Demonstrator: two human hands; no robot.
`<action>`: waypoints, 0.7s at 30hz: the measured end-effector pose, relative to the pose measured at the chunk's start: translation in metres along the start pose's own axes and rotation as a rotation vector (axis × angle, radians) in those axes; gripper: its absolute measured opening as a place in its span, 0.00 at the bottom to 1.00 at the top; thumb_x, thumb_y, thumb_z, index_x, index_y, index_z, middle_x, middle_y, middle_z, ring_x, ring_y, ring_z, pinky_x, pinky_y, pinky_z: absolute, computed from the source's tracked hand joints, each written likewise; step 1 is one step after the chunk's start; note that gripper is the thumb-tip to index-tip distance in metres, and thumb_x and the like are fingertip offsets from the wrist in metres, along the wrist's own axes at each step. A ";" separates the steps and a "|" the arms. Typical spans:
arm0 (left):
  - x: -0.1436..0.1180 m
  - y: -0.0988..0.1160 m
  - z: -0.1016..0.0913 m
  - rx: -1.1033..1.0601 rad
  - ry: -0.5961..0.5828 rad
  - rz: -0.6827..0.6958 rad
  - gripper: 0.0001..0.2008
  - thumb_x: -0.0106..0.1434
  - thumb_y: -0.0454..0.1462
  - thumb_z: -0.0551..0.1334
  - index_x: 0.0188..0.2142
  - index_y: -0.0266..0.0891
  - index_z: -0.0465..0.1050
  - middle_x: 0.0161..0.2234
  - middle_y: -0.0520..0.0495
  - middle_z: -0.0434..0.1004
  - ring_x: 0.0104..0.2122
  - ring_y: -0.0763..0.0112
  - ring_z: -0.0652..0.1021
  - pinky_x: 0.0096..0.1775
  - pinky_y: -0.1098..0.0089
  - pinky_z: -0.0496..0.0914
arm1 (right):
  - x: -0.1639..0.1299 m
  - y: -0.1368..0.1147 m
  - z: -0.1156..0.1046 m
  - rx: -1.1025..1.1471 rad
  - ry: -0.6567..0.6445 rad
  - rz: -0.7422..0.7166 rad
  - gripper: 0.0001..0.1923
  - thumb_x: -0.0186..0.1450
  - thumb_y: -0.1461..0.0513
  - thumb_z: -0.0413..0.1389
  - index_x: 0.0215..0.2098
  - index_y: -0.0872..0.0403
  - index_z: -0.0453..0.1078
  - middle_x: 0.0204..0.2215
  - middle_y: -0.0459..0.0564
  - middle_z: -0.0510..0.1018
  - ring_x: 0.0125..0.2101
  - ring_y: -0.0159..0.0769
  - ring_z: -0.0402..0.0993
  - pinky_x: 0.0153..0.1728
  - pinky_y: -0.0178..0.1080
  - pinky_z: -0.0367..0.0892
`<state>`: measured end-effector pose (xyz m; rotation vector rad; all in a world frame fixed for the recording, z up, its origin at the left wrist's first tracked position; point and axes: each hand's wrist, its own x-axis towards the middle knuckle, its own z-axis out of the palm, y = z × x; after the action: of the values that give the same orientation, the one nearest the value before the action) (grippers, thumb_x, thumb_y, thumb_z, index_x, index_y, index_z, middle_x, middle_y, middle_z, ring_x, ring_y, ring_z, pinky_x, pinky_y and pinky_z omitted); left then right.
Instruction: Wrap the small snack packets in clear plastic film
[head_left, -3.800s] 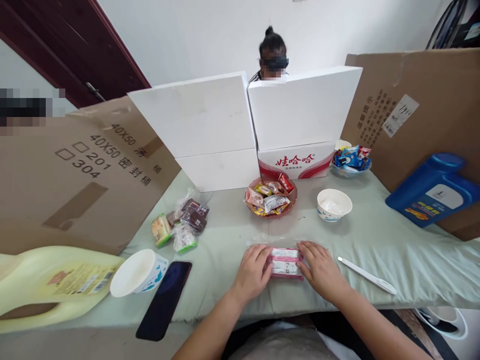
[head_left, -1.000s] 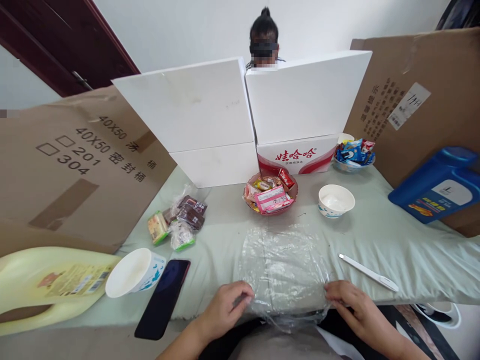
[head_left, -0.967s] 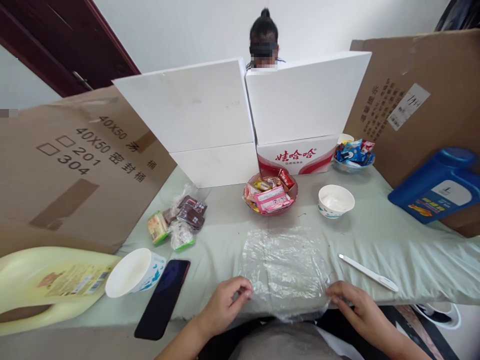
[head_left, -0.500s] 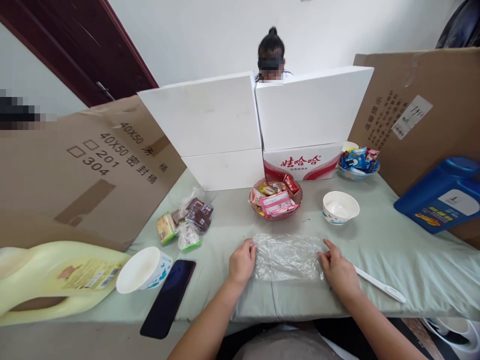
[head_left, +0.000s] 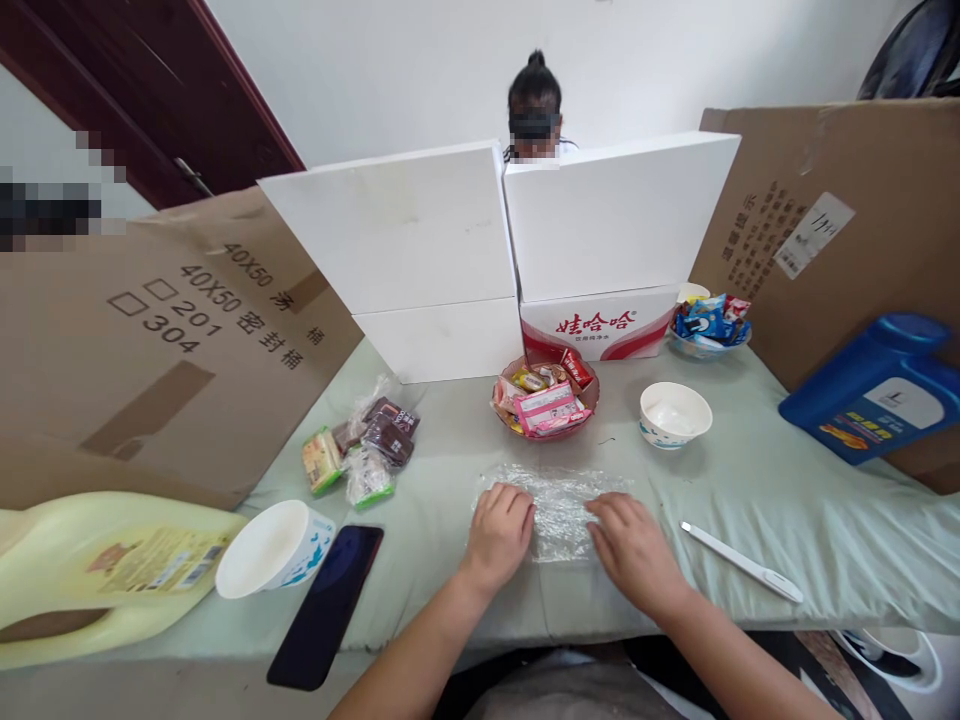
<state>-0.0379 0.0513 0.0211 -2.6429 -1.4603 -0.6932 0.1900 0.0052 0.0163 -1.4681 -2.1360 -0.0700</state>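
A crinkled sheet of clear plastic wrap (head_left: 561,520) lies on the cloth in front of me. On its left part rests my left hand (head_left: 501,528), palm down, its fingers laid over the film. My right hand (head_left: 631,545) presses on the right part with fingers stretched out and slightly bent. A gap of film shows between the two hands. Right of my right hand lies a slim white tool with a wider end (head_left: 742,562). Just beyond the film stands a pink glass bowl (head_left: 546,432) of wrapped snacks.
A white paper bowl (head_left: 675,430) stands at the right, another paper bowl (head_left: 255,550) tilts at the left beside a black phone (head_left: 326,605). Wrapped snacks (head_left: 390,440), a yellow jug (head_left: 142,570), a blue bottle (head_left: 877,390) and white boxes (head_left: 435,240) surround the workspace. A person sits behind.
Both hands have moved inward from the film's side edges and now lie on top of it. The fingers have gone from pinching the edges to lying flatter. The view has shifted slightly.
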 end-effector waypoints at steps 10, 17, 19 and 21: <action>-0.015 -0.051 0.030 0.084 -0.358 0.008 0.33 0.68 0.53 0.52 0.67 0.44 0.49 0.68 0.42 0.47 0.66 0.51 0.51 0.62 0.47 0.49 | -0.015 0.025 0.046 -0.171 -0.311 0.087 0.40 0.65 0.43 0.47 0.67 0.56 0.50 0.67 0.56 0.52 0.66 0.53 0.42 0.62 0.59 0.42; -0.050 -0.079 -0.008 0.050 -0.203 -0.047 0.25 0.67 0.44 0.54 0.61 0.39 0.61 0.64 0.38 0.57 0.65 0.51 0.55 0.60 0.49 0.58 | -0.053 0.047 0.006 -0.137 -0.190 0.052 0.38 0.64 0.44 0.51 0.65 0.57 0.55 0.66 0.59 0.55 0.66 0.52 0.42 0.60 0.57 0.52; -0.055 -0.069 -0.023 -0.053 -0.237 0.084 0.21 0.63 0.39 0.58 0.56 0.40 0.67 0.60 0.40 0.64 0.63 0.53 0.59 0.60 0.51 0.60 | -0.060 0.047 -0.009 -0.056 -0.218 -0.022 0.32 0.65 0.47 0.53 0.62 0.53 0.60 0.63 0.56 0.61 0.65 0.49 0.49 0.59 0.53 0.57; -0.057 -0.059 -0.032 -0.132 -0.288 0.181 0.18 0.58 0.33 0.59 0.50 0.41 0.71 0.56 0.42 0.70 0.60 0.55 0.64 0.60 0.53 0.62 | -0.065 0.047 -0.018 0.013 -0.259 -0.092 0.22 0.67 0.53 0.53 0.57 0.49 0.66 0.58 0.53 0.69 0.62 0.45 0.58 0.58 0.50 0.61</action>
<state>-0.1232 0.0306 0.0163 -3.0331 -1.2447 -0.4205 0.2552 -0.0368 -0.0099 -1.4362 -2.4047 0.1066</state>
